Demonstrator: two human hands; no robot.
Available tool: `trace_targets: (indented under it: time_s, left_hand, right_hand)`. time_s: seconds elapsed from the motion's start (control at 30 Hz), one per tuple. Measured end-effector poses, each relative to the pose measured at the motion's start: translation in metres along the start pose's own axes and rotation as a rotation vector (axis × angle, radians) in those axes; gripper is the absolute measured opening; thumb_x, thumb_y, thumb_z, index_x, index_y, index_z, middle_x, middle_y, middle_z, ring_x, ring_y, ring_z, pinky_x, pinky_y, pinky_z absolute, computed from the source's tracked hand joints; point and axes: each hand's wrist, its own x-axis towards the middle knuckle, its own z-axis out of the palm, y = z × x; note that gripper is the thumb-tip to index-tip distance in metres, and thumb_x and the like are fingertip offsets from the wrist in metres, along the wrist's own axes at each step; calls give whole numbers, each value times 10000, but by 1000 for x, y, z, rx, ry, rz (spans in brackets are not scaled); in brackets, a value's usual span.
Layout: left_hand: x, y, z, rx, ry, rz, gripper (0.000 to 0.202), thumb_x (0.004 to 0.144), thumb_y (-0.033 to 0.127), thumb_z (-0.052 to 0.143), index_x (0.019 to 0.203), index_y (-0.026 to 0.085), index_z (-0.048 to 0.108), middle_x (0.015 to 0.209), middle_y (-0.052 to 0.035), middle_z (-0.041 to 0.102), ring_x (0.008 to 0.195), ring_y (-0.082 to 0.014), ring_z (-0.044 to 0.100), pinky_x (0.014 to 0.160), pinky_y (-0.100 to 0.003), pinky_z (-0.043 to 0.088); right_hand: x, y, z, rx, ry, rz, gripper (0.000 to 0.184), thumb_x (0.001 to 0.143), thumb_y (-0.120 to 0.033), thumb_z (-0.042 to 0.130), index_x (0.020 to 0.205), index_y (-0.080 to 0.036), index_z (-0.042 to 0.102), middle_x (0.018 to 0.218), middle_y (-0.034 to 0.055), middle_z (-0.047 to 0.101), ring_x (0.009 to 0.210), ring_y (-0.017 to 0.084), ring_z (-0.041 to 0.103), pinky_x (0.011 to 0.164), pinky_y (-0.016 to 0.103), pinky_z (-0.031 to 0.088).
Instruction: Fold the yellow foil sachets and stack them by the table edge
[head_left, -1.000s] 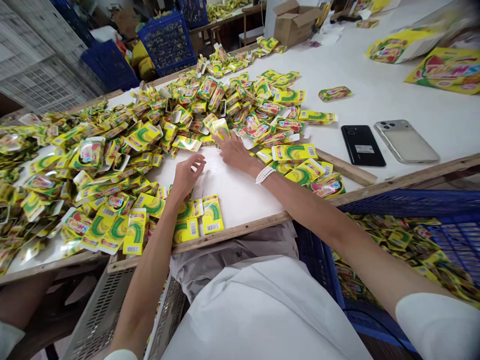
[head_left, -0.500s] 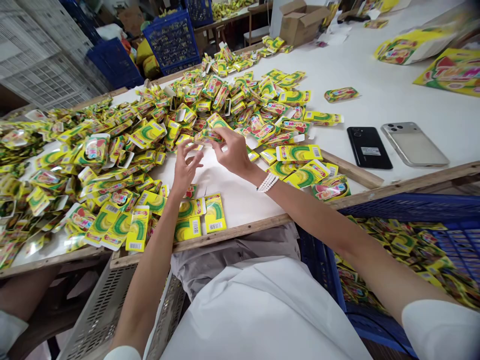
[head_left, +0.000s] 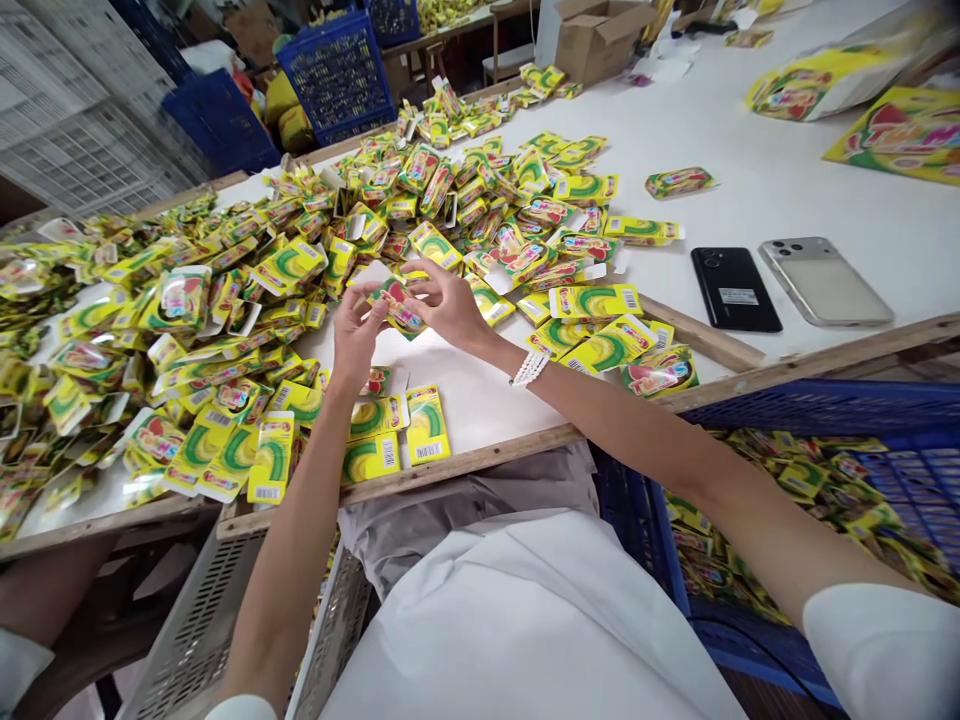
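A small printed carton [head_left: 399, 306] in green, red and yellow is held up between my two hands, above the white tabletop. My left hand [head_left: 357, 325] is closed on its left side, thumb in front. On the right side my right hand [head_left: 444, 302] pinches the same carton; a white bead bracelet circles that wrist. A pale flap shows at the carton's upper left. Around both hands lies a wide heap of similar cartons [head_left: 289, 268]. Several flat yellow cartons [head_left: 427, 425] lie by the table's front edge, below my hands.
A black phone [head_left: 735, 288] and a silver phone [head_left: 825, 282] lie on the right. A wooden strip [head_left: 701, 335] runs beside them. Below the edge stands a blue crate [head_left: 911, 480] of cartons. Farther back are a cardboard box [head_left: 600, 42] and large printed packages [head_left: 900, 135].
My left hand has closed on the carton, which my right hand alone held before. The carton has come slightly lower and left, and its printed face now turns toward me.
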Motion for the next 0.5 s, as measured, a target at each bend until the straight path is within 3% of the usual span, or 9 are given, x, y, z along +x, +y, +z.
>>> trace_targets:
  time_s: [0.1,0.23,0.33,0.5]
  left_hand:
    - [0,-3,2,121,-96,49,511,916,648,797,1191,221,735,1136,-73,809,898,-173,769,780,-269,650]
    - [1,-12,3,309,-159,95,521,957,650,705,1205,198,780,1068,-83,816,812,-177,726,707,-278,615]
    - [0,-13,4,413,-155,109,520,966,615,680,1239,181,771,1118,-99,816,842,-191,732,718,-288,616]
    - [-6,-1,9,340,-97,73,589,868,542,836,1324,217,653,1141,-57,784,774,-131,726,705,-242,614]
  right_hand:
    - [6,8,-9,-46,-39,-68,364,849,-135,699,1205,-182,751,1007,37,815,997,221,814,856,289,666]
    - [14,21,-21,-49,-98,-84,300,783,-104,691,1045,-152,829,1077,64,835,1003,235,816,926,327,674]
    - [18,25,-27,-53,-139,-52,256,779,-126,727,985,-146,876,1062,90,848,1002,251,818,939,339,674]
    - [21,16,-36,-99,-163,49,304,738,-116,801,1027,-126,897,902,91,841,855,243,808,755,289,655]
